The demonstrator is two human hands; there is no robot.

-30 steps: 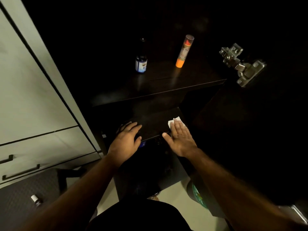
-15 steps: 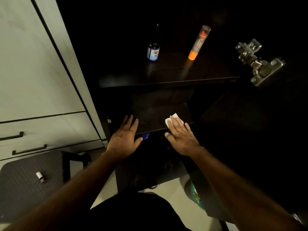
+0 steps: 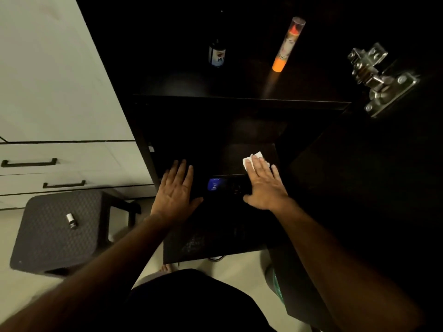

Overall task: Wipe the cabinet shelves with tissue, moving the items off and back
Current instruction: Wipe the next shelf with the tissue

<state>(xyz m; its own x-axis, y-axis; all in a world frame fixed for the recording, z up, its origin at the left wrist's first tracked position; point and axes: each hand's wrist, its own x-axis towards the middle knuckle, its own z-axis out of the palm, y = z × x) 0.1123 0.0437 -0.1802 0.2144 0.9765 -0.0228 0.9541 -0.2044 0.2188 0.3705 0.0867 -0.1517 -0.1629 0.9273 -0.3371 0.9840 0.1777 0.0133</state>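
1. My right hand has straight fingers pressing the white tissue flat on the lower shelf.
2. My left hand lies flat beside it, fingers spread, holding nothing.
3. On the upper shelf stand a dark bottle and an orange tube.
4. A small bottle lies on the stool.

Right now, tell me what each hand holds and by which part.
Nothing is gripped. The right hand presses the tissue flat under straight fingers; the left hand rests open on the shelf edge.

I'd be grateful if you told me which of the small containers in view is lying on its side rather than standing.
The small vial on the dark stool; the dark bottle and orange tube stand on the upper shelf.
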